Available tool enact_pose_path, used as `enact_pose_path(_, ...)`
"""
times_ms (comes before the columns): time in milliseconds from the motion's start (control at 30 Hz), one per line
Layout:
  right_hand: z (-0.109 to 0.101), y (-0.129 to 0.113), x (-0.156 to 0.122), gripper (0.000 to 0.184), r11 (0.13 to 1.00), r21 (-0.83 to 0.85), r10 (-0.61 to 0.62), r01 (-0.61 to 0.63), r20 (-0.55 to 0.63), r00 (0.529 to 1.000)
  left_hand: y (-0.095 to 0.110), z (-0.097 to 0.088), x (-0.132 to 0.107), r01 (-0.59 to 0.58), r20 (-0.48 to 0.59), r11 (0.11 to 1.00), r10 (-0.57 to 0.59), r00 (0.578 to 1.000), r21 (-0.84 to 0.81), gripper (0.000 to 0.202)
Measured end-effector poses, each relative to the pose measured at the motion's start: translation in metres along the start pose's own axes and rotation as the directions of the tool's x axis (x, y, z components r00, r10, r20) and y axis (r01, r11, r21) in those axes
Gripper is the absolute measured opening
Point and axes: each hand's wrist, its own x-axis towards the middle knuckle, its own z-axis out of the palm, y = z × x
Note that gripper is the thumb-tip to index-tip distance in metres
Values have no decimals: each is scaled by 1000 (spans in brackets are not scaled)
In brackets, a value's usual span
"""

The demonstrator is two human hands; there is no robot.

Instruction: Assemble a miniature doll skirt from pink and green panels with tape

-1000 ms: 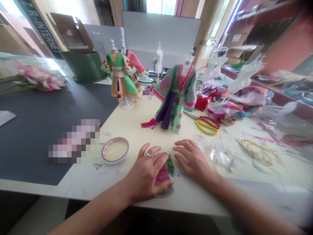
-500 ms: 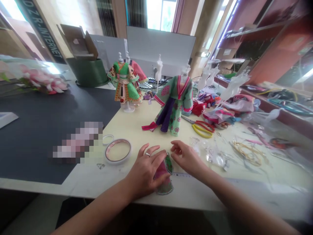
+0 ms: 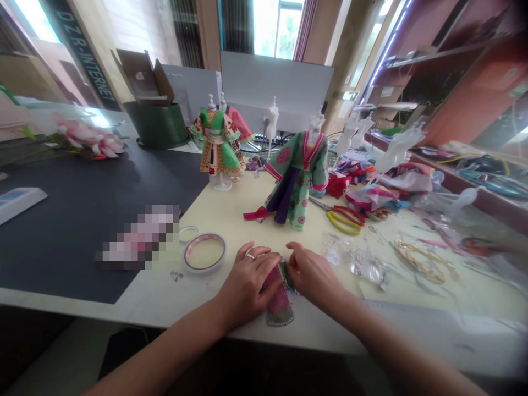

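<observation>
A small pink and green fabric piece (image 3: 279,306) with a beaded edge lies on the cream tabletop (image 3: 218,217) in front of me. My left hand (image 3: 247,286), with a ring on one finger, presses over its upper part. My right hand (image 3: 311,275) meets it from the other side, fingertips on the green strip at its top edge. The hands hide most of the piece. Only its lower end shows clearly. A roll of double-sided tape (image 3: 204,253) lies just left of my left hand.
Two dressed doll mannequins (image 3: 296,184) stand ahead. Red and yellow scissors (image 3: 345,218), plastic bags, gold cord and fabric scraps lie to the right. A dark mat (image 3: 82,220) covers the left of the table, with a pixelated object (image 3: 138,237) at its edge.
My hands have drawn closer together over the fabric piece, and my right hand has moved from beside it onto its top edge. The whole view has shifted slightly.
</observation>
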Motion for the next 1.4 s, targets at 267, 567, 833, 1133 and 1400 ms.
enact_pose_path(267, -1, -7, -6, 40, 999, -35, -23, 23, -17, 1000, 1, -7, -1, 200, -89, 973, -211, 973, -119, 22)
enact_pose_path(567, -3, -8, -5, 35, 995, -86, -51, 51, 6, 999, 9, -12, 9, 364, 87, 931, -362, 928, -17, 18)
enact_pose_path(833, 1, -11, -4, 32, 996, -75, -50, 51, 18, 999, 2, -14, 24, 363, 96, 929, -356, 930, -74, 17)
enact_pose_path(1133, 6, -1, -4, 27, 997, -18, -76, 75, -21, 997, -2, -18, 25, 349, 222, 936, -350, 910, 46, 18)
enact_pose_path(1400, 8, 2, -6, 26, 997, 40, -67, 69, -46, 997, 6, 2, 36, 346, 273, 931, -365, 890, 115, 19)
